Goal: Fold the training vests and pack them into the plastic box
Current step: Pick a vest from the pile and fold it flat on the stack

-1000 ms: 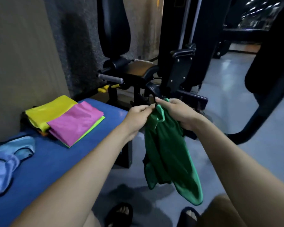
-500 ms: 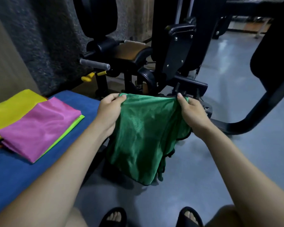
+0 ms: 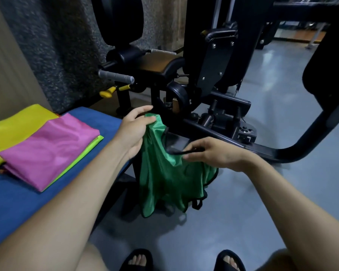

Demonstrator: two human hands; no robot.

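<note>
A green training vest (image 3: 164, 178) with black trim hangs in the air in front of me, above the grey floor. My left hand (image 3: 133, 130) pinches its top corner beside the bench end. My right hand (image 3: 213, 155) is lower and to the right, its fingers pinching the vest's black edging. A folded pink vest (image 3: 47, 149) lies on a lime-green one (image 3: 94, 143), beside a folded yellow vest (image 3: 14, 126), on the blue bench (image 3: 18, 208) at left. No plastic box is in view.
A black gym machine (image 3: 204, 79) with a grey-gripped handle (image 3: 115, 76) stands right behind the vest. Its curved black frame (image 3: 311, 133) crosses the floor at right. A wall runs along the left. My sandalled feet (image 3: 137, 260) are at the bottom edge.
The vest was stretched wide between both hands; now my right hand has dropped lower and taken the black edging, and the vest hangs narrow from my left hand.
</note>
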